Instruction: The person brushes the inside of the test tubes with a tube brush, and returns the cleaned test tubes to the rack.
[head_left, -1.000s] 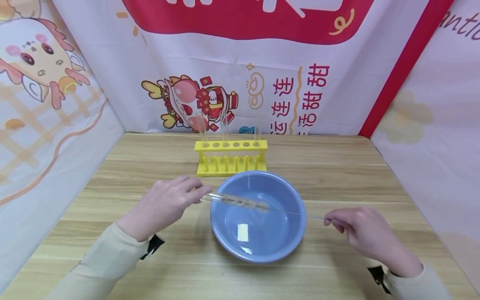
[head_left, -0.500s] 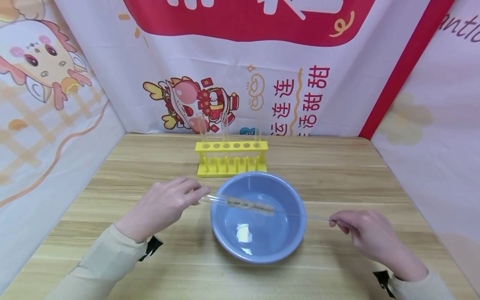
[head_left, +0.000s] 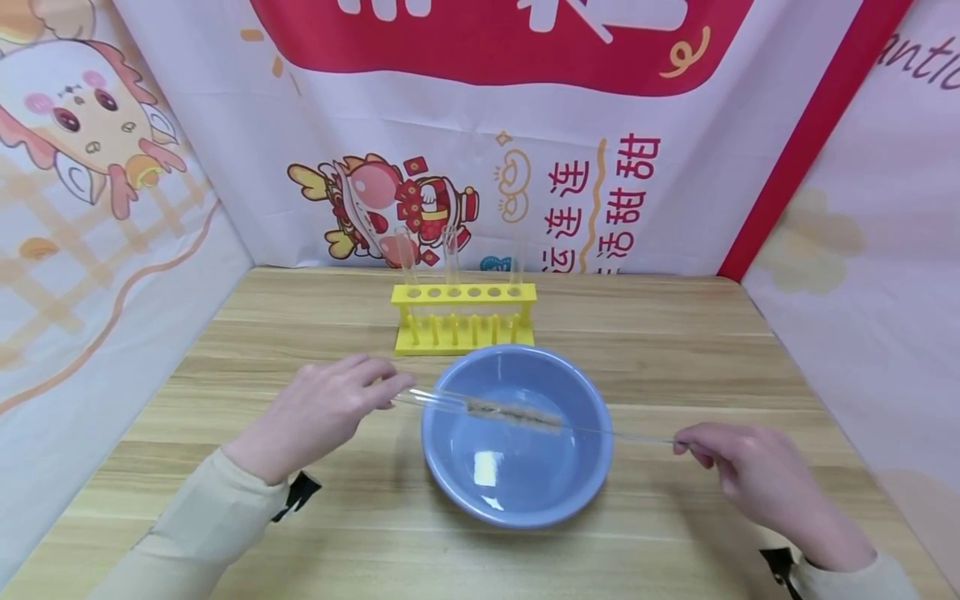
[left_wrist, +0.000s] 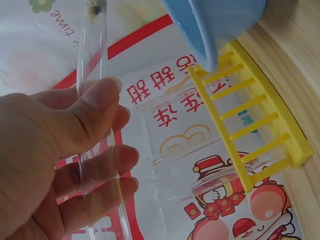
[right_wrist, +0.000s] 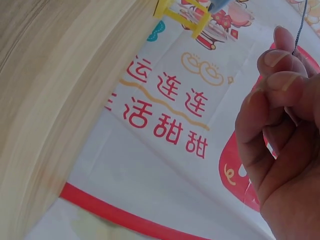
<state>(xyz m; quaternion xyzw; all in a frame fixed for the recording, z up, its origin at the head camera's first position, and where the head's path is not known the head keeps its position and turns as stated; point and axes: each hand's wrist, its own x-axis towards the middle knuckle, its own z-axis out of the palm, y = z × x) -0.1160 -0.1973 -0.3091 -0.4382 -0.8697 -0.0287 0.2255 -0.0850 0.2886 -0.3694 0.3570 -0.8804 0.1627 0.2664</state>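
My left hand [head_left: 322, 412] grips a clear glass test tube [head_left: 431, 399], held slanting over the left rim of a blue basin [head_left: 525, 479]. In the left wrist view the thumb and fingers wrap the test tube [left_wrist: 92, 55], and the tip of the bristles shows inside it near the top edge. The pale bristles of a test tube brush [head_left: 513, 414] lie over the middle of the basin, in line with the tube. Right of the basin, my right hand [head_left: 757, 475] pinches the end of the brush's thin twisted wire [right_wrist: 300, 25] between thumb and fingertips.
Behind the basin stands a yellow test tube rack [head_left: 465, 293] with several holes and pegs, and 3 clear tubes upright in it. The wooden table [head_left: 660, 350] meets a printed cloth backdrop [head_left: 675, 208] at its far edge, with cloth at both sides.
My right hand has moved to the right, drawing the brush's bristles rightward along the tube. My left hand has shifted slightly left with the tube. Basin and rack stay put.
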